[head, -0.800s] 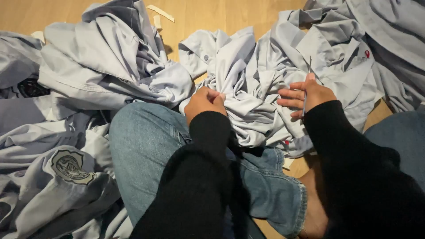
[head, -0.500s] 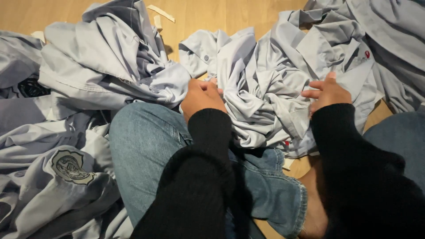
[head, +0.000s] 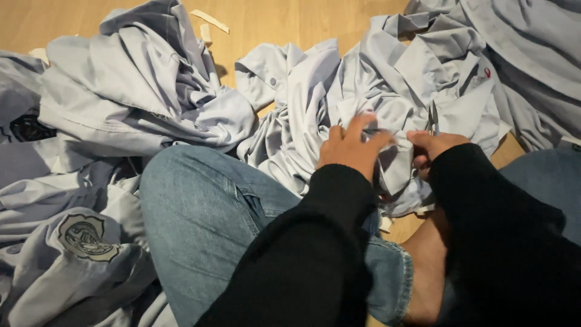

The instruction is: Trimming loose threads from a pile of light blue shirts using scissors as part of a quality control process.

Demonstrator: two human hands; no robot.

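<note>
Both hands are sitting closer together than half a second ago: the left hand [head: 351, 148] has slid rightward off the knee side of the crumpled light blue shirt [head: 363, 97], and the right hand [head: 433, 148] has drawn in to meet it, now showing a pair of small scissors [head: 433, 118] that was not visible before.

That left hand is lying on the shirt's folds with its fingers [head: 362, 124] spread and raised, pinching or pressing the cloth; which of the two I cannot tell. The right hand is clenching around the scissors, whose thin dark blades are pointing up out of the fist, just beside the left fingertips.

Relative to the bent knee in blue jeans [head: 206, 212], the shirt is lying just beyond and to the right, spilling over the wooden floor [head: 290, 21]. A second heap of light blue shirts [head: 139, 85] is lying beyond the knee to the left, and a shirt with an embroidered round badge [head: 85, 236] is lying at the knee's left side. Black sleeves are covering both arms, and a bare foot [head: 426, 260] is resting to the right of the knee, under the right arm.
</note>
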